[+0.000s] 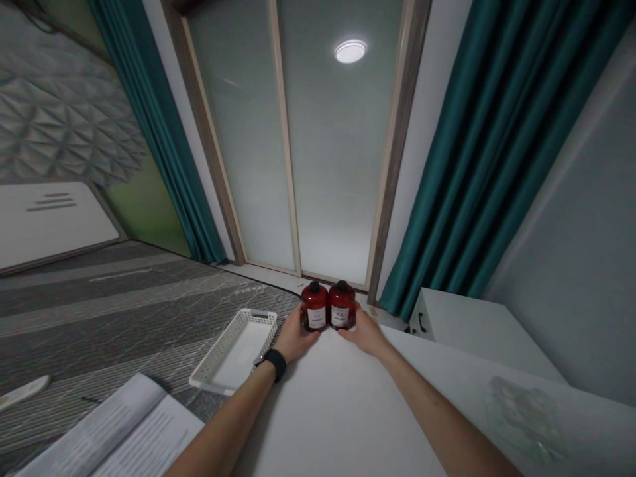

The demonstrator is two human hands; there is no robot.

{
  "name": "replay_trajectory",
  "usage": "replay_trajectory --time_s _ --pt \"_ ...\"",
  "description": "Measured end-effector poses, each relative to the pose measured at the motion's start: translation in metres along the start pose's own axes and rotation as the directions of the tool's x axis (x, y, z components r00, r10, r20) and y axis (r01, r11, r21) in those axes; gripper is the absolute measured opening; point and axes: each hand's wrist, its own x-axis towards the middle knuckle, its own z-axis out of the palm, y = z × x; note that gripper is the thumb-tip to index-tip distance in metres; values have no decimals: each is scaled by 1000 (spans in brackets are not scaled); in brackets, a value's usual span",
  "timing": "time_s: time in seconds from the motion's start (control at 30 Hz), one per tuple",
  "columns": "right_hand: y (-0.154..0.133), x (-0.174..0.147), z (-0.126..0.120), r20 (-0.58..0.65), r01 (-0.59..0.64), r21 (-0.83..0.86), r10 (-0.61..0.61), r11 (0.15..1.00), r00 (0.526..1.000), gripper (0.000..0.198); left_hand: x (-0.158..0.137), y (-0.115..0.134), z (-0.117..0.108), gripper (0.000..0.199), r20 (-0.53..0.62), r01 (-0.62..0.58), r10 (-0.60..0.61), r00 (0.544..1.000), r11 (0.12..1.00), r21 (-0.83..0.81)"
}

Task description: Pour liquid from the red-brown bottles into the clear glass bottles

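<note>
Two red glass bottles with black round tops and white labels stand upright side by side at the far end of a white table (342, 411). My left hand (293, 333) is closed round the outer side of the left bottle (317, 308), thumb toward its front. Round the outer side of the right bottle (341, 307), my right hand (366, 331) is closed in the same way. The bottles touch or nearly touch each other. Most fingers of both hands are hidden behind the bottles. A dark watch (276, 364) is on my left wrist.
Left of the table, a white plastic basket (213, 361) and an open book (124, 430) lie on a grey patterned bed. A clear plastic bag (524, 417) rests on the table at the right. A white cabinet (477, 324) stands beyond it, near teal curtains (477, 146).
</note>
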Motion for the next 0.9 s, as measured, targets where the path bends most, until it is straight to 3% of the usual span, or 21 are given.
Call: replay_trajectory --time_s 0.2,0.4,0.63,0.9 --pt "-1 -2 1 4 -7 -43 7 999 1000 80 1 2 1 66 -12 12 -13 1000 999 -32" --pt "3 -2 3 -13 7 -12 -7 1000 1000 84 0 -1 1 79 -9 23 -24 1000 999 -25" --pt "10 -6 3 -39 63 104 -59 993 997 99 -5 -11 -2 92 -23 10 -7 1000 992 129" --pt "15 -22 0 -76 34 176 -21 984 997 96 -12 -1 -14 91 -65 50 -28 997 932 360"
